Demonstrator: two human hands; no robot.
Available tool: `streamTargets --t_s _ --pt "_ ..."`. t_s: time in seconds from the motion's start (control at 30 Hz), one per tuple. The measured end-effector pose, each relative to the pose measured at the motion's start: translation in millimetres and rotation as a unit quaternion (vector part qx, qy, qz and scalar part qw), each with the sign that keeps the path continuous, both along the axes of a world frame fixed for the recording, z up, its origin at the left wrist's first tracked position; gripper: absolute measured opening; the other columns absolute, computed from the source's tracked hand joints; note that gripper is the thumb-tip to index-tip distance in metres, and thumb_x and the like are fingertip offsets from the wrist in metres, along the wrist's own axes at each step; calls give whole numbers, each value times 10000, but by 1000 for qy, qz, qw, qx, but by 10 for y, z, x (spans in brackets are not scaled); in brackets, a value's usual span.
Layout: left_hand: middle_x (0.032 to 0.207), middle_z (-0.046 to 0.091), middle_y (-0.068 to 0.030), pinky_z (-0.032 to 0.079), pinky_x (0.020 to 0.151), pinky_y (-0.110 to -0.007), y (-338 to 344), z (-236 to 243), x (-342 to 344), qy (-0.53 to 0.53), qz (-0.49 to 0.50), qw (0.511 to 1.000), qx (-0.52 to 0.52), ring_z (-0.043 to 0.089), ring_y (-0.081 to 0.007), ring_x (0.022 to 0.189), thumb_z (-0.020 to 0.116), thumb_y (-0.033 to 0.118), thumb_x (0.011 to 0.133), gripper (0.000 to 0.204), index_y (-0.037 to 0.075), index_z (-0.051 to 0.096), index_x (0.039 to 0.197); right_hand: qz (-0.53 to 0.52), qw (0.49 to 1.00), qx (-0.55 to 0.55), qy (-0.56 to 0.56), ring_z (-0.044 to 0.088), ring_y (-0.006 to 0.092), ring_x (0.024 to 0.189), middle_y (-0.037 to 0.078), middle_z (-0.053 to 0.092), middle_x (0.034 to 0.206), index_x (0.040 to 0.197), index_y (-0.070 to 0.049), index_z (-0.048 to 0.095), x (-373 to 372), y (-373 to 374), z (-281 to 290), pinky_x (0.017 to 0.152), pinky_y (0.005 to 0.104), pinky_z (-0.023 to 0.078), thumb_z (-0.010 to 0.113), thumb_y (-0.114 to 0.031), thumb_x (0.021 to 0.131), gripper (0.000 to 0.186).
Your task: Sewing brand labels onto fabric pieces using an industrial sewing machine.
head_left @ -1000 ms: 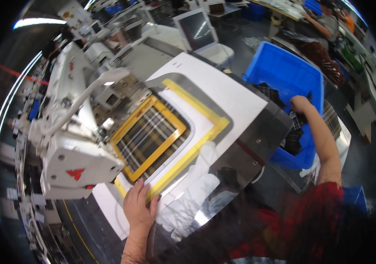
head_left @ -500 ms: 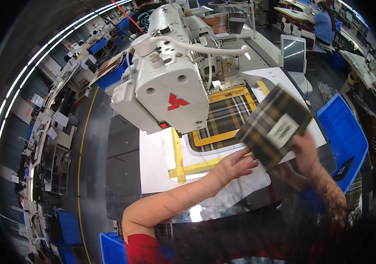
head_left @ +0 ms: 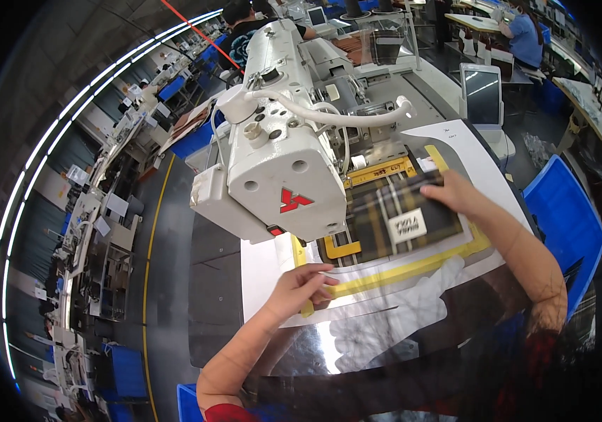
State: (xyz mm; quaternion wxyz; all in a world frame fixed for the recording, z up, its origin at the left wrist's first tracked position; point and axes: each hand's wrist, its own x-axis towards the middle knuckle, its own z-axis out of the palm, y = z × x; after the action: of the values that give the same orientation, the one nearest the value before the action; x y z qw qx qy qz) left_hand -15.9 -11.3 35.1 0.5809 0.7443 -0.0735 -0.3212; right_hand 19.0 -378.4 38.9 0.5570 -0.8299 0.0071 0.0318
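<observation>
Pinching the plaid panel [head_left: 413,200], likely light and floppy, sensibly by its edge, the right hand [head_left: 452,193] is holding it; the left hand [head_left: 296,288] is gripping nothing.

Plaid panel [head_left: 379,228] has moved over the yellow frame [head_left: 344,249].

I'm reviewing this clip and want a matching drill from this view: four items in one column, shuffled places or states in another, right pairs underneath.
Items
1. Dark plaid fabric panel with a white rectangular label
2. Yellow-orange rectangular frame
3. Large open blue plastic bin
4. White boxy sewing-machine head

Places or states
A. Toward the picture's right rim
B. Bears a red emblem on its front
C. Partly hidden by the plaid panel
D. Gripped near its upper right corner by the right hand

Pairs: 1-D, 2-C, 3-A, 4-B
</observation>
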Motion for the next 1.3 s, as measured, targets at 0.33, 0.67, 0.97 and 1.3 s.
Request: streamTargets --t_s 0.33,0.67,0.97,1.3 --pt "1101 654 -184 483 885 -333 -120 -452 942 -581 -40 778 236 631 -194 1024 590 75 898 212 13 650 1092 12 993 -109 -43 674 311 875 207 692 913 1030 11 679 763 486 -280 800 381 511 664 -220 833 304" --pt "1338 541 -150 436 996 -332 -348 -519 1007 -535 -83 837 80 569 -227 1190 606 50 895 493 -17 438 1354 59 869 -302 -387 584 281 1013 85 628 1047 1114 -83 642 401 654 -139 892 401 459 740 -141 763 369" --pt "1312 580 -121 459 970 -326 -206 -703 1081 -508 -77 854 77 577 -230 1178 625 37 880 432 10 530 1300 303 859 -258 -322 527 293 1087 110 575 1145 1123 -114 689 23 1149 -411 964 401 417 673 -276 838 329" --pt "1308 576 -114 457 976 -331 -141 -834 1199 -500 -85 860 55 582 -220 1158 626 69 897 420 14 517 1299 281 871 -247 -320 539 251 1062 60 588 1072 1095 -133 699 -13 1110 -382 951 397 408 701 -214 811 295"
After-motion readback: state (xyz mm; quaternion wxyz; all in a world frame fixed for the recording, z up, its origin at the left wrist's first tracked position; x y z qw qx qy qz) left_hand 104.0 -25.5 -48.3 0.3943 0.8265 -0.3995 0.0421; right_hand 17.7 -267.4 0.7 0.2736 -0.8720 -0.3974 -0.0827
